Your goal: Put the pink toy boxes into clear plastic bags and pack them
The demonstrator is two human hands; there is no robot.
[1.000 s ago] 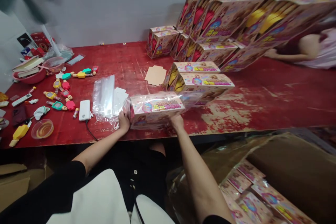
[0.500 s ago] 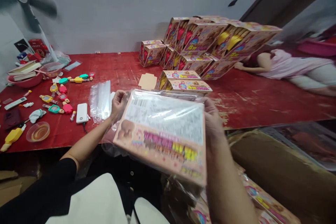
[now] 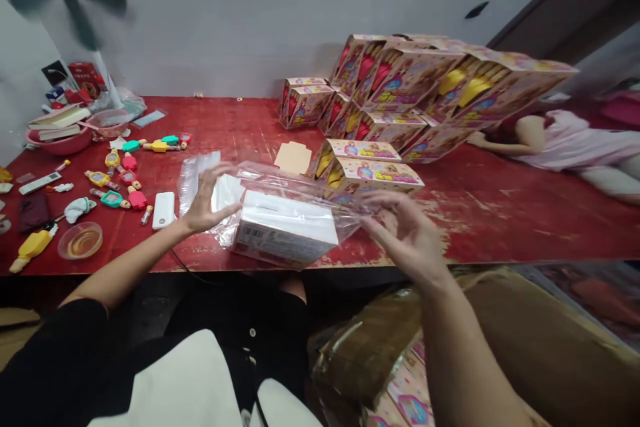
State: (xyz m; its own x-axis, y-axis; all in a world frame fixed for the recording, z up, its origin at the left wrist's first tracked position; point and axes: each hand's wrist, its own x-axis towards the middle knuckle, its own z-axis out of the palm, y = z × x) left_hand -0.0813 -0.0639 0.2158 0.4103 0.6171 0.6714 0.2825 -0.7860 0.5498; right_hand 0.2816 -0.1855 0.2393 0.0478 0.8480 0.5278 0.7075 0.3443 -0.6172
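Note:
A printed cardboard box (image 3: 285, 240), its pale side up, sits near the table's front edge inside a clear plastic bag (image 3: 350, 213). My left hand (image 3: 203, 203) is at the bag's left side, thumb and fingers spread apart, with the thumb tip against the near left corner of the box. On the right, my right hand (image 3: 413, 237) pinches the loose end of the bag between thumb and fingers. A pile of flat clear bags (image 3: 193, 177) lies just behind my left hand.
Boxes of the same print (image 3: 400, 80) stand stacked at the back right, with two more (image 3: 373, 170) in front. Toy pieces (image 3: 113, 197), a white power bank (image 3: 163, 210) and a bowl (image 3: 80, 240) lie left. An open carton (image 3: 525, 327) stands below right. A person (image 3: 565, 140) lies beyond.
The bagged box has gone from being held up before me to resting on the table, turned over. My left hand's fingers have spread; my right hand has moved to the bag's loose end.

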